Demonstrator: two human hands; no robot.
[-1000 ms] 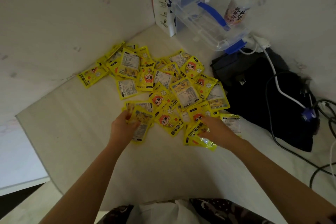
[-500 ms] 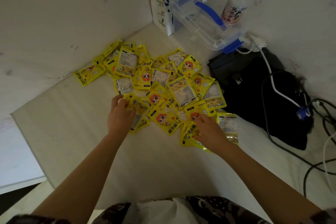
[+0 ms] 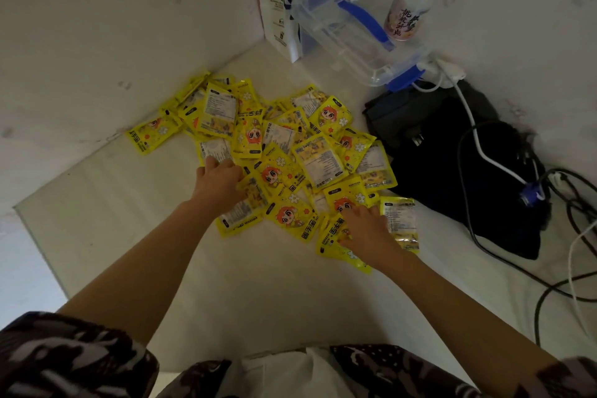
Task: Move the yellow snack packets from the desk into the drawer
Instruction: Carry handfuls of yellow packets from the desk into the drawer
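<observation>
Several yellow snack packets (image 3: 318,158) with a cartoon face lie in a loose heap on the white desk (image 3: 258,300), pushed toward the back left corner. My left hand (image 3: 219,182) lies palm down on the heap's near left edge, fingers curled onto a white-backed packet (image 3: 213,150), with more packets tucked under the palm. At the near right edge, my right hand (image 3: 365,229) presses on a small bunch of packets (image 3: 336,249), thumb pinching them. One packet (image 3: 151,134) lies apart at the far left. No drawer is in view.
A black bag (image 3: 452,165) lies right of the heap, with white and black cables (image 3: 568,203) over and beside it. Behind stand a clear plastic box with blue handles (image 3: 349,29), a paper bag (image 3: 274,3) and a cup (image 3: 403,19). White walls close the corner.
My left hand has slid forward over the packets it was gripping, deeper into the heap. My right hand has stayed on its bunch, shifting slightly left.
</observation>
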